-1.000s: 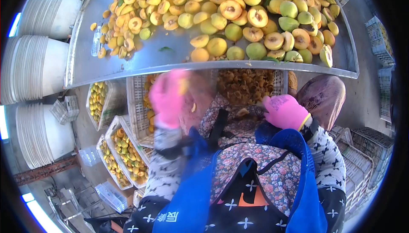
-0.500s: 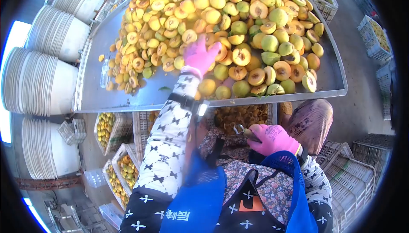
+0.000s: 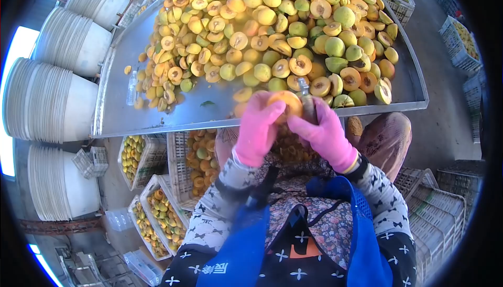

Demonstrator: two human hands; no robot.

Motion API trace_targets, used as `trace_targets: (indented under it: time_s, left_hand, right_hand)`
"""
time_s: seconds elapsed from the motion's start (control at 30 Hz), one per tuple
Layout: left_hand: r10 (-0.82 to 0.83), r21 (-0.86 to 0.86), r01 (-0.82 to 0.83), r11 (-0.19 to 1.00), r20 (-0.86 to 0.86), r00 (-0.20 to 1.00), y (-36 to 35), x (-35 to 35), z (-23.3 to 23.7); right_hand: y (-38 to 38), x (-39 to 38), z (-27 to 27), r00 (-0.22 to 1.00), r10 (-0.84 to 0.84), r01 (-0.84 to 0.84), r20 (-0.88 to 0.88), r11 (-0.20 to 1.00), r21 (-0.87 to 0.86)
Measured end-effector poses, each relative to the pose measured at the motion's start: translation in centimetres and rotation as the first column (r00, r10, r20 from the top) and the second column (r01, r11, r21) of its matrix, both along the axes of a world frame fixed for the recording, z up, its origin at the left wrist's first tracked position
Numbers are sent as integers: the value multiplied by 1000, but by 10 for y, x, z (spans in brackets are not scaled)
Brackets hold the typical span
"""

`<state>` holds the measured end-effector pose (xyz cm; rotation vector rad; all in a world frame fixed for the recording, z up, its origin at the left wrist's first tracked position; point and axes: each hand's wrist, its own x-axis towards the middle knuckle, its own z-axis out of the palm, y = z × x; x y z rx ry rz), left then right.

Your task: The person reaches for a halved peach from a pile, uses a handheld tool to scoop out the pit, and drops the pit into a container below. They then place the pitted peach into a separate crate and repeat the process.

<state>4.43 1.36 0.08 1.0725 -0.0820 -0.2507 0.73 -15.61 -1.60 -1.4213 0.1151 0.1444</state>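
In a pink glove, my left hand (image 3: 256, 132) is closed around a halved yellow peach (image 3: 288, 103) just over the near edge of the metal table. My right hand (image 3: 330, 139), also gloved in pink, grips the handle of a small pitting tool (image 3: 309, 109) with a metal head that points up and away from me. The two hands are close together, and the right thumb is near the fruit. Beyond them a large heap of whole and halved peaches (image 3: 251, 40) covers much of the metal table (image 3: 173, 122).
A clear plastic bottle (image 3: 131, 89) lies at the table's left side. Below stand crates of fruit (image 3: 201, 164), with pieces also between my legs. Stacks of white tubs (image 3: 78, 101) line the left; more crates (image 3: 432, 216) stand at the right.
My left hand has come back from the heap with a peach half. My right hand has risen from my lap with the pitting tool, and both now meet at the table's edge.
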Motion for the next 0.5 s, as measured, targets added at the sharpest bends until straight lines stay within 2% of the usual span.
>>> trace_targets:
  time_s: [0.03, 0.13, 0.17, 0.2, 0.27, 0.37, 0.4, 0.5]
  left_hand:
    - [-50, 18, 49, 999, 30, 998, -2, -7, 6]
    - [-169, 208, 141, 968, 125, 978, 11, -14, 11]
    - [-195, 163, 179, 970, 85, 977, 14, -14, 13]
    - [-221, 118, 214, 970, 45, 974, 17, -14, 15]
    - [-318, -241, 276, 930, -157, 935, 17, -11, 19]
    - [-209, -254, 191, 948, -44, 977, 3, -18, 19]
    - [-166, -194, 163, 967, -2, 986, -2, -20, 15]
    - [-59, 38, 55, 998, 104, 993, -12, -33, 6]
  right_hand:
    - [0, 7, -1, 999, 13, -12, 47, 1000, -22]
    - [-13, 26, 28, 974, 221, -212, 59, 969, -126]
    - [-15, 29, 38, 952, 302, -285, 58, 938, -197]
    - [-14, 30, 35, 962, 256, -230, 98, 948, -218]
    - [-11, 33, 26, 970, 158, -109, 184, 963, -248]
    - [1, 15, 31, 995, -20, 11, 94, 995, 97]
    - [6, 12, 20, 975, -110, 123, 195, 991, -54]
    - [10, 5, 11, 893, -137, 299, 428, 891, -341]
